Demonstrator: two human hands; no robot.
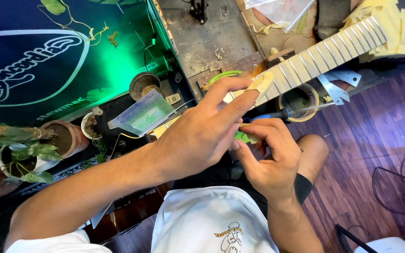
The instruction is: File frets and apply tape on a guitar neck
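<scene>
Seen from above, a seated person works over a guitar neck that runs from the lap up and to the right across the edge of a workbench. The fretboard face is covered in pale masking tape, with the metal frets left bare as thin bright lines.

The left hand reaches across from the left, its index and middle fingers stretched out and pressed together onto a pale yellow strip of tape at the lower end of the neck; the thumb is tucked beneath and hidden. The right hand sits just below, fingers curled and pinched shut on a small green object, too covered to identify. A blue-handled tool lies between this hand and the neck; whether the hand touches it cannot be told.

A roll of tape rests just under the neck, with a metal gauge beside it. More yellow tape pieces lie heaped at the upper right. To the left stand potted plants, a small round cup and a clear plastic case. Dark wooden floor shows at right.
</scene>
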